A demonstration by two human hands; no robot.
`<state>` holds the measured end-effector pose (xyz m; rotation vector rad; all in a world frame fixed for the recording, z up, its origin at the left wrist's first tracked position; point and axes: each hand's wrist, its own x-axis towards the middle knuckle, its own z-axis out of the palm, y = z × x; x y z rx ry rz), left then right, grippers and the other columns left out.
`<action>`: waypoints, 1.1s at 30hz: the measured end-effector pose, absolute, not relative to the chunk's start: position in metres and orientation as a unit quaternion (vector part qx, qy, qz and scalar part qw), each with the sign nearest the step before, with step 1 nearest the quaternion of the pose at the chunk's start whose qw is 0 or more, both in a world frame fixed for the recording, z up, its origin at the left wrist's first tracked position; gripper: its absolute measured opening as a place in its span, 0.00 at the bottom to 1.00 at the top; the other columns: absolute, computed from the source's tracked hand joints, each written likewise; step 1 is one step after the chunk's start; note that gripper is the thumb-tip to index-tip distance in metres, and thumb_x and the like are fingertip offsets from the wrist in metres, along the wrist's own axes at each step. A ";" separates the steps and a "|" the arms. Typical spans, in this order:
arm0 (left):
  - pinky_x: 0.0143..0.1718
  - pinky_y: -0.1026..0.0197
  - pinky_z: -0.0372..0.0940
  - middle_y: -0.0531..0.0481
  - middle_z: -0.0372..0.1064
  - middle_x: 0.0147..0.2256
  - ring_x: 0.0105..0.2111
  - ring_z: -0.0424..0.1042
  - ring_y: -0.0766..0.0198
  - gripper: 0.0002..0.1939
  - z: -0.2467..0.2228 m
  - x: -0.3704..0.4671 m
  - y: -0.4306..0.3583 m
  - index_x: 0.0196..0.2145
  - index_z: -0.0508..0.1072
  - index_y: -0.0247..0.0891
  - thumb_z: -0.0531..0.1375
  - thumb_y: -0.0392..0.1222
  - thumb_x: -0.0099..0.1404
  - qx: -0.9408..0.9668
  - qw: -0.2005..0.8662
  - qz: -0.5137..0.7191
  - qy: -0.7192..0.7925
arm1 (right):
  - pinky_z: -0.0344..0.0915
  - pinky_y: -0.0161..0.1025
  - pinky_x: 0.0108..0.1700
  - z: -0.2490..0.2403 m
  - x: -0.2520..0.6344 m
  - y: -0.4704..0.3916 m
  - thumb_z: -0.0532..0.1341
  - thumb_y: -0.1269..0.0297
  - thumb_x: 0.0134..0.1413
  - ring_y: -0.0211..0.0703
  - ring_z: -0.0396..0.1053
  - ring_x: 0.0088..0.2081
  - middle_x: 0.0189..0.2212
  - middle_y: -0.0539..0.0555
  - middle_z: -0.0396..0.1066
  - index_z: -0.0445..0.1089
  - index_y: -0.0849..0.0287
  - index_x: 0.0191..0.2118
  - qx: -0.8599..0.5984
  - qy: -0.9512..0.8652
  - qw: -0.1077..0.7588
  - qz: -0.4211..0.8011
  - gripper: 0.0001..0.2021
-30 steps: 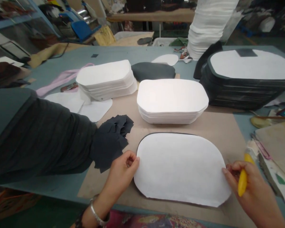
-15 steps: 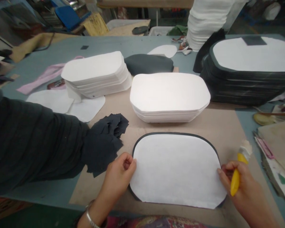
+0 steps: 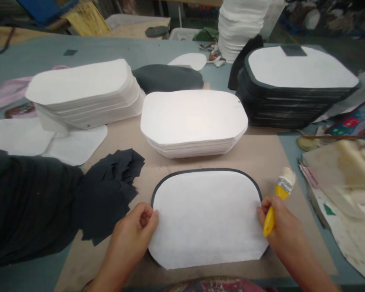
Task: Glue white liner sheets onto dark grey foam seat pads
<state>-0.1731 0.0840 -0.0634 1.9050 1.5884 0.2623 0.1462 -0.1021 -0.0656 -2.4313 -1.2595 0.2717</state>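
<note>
My left hand (image 3: 136, 227) has thumb and fingers pinching the left edge of the white panel (image 3: 205, 219) — and over on the right edge, my right hand (image 3: 280, 219) pinches too, a yellow brush (image 3: 282, 191) clasped in it, bristles pointing away from me. The panel lies over a dark piece (image 3: 197, 170) on the brown board (image 3: 276, 154) — nearer me than the middle white stack (image 3: 194, 117).

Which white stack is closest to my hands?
The middle stack, beyond the white sheet between your left hand and right hand; the left white stack and tall rear stack sit farther back.
</note>
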 end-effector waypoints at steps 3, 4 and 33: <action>0.29 0.61 0.58 0.54 0.68 0.22 0.24 0.69 0.60 0.16 -0.065 -0.176 0.088 0.26 0.69 0.42 0.57 0.56 0.62 0.717 0.340 0.082 0.604 | 0.63 0.43 0.32 -0.063 0.146 -0.103 0.52 0.53 0.65 0.51 0.74 0.30 0.32 0.52 0.72 0.60 0.51 0.41 -0.879 -0.439 0.161 0.096 0.08; 0.28 0.61 0.58 0.54 0.68 0.22 0.24 0.68 0.60 0.16 -0.066 -0.177 0.089 0.26 0.69 0.42 0.57 0.57 0.61 0.709 0.354 0.079 0.604 | 0.63 0.43 0.32 -0.063 0.146 -0.105 0.52 0.52 0.64 0.52 0.74 0.30 0.32 0.52 0.73 0.60 0.51 0.41 -0.882 -0.433 0.157 0.098 0.09; 0.28 0.64 0.54 0.53 0.69 0.23 0.24 0.63 0.67 0.07 -0.059 -0.175 0.091 0.26 0.73 0.35 0.63 0.39 0.60 0.714 0.429 0.149 0.532 | 0.58 0.46 0.34 -0.051 0.178 -0.106 0.64 0.53 0.57 0.50 0.70 0.32 0.39 0.60 0.74 0.64 0.51 0.44 -0.903 -0.423 0.044 0.065 0.14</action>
